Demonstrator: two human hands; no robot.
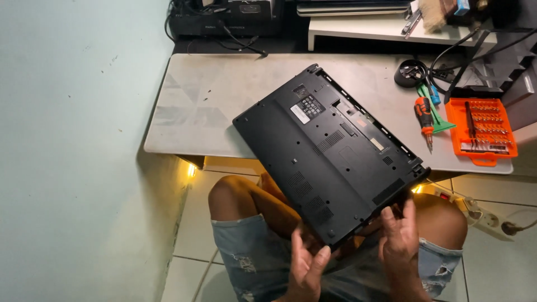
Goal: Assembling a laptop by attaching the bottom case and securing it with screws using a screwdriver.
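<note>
laptop (330, 151) underside up, half off bench (190, 112) front edge | left hand (305, 268) and right hand (398, 237) pinch its near edge only | loosen your grip and it drops

Beyond the grip, on the grey bench (212, 100): orange bit case (482, 132), red-handled screwdriver (424, 114), green pry tool (439, 120), round black dish (411, 72).

Low grey table (201, 106): orange bit-set case (482, 131) at 3 o'clock; orange-handled screwdriver (424, 114) and green pry tool (439, 114) beside it; round black dish (411, 72) at 1 o'clock.
</note>
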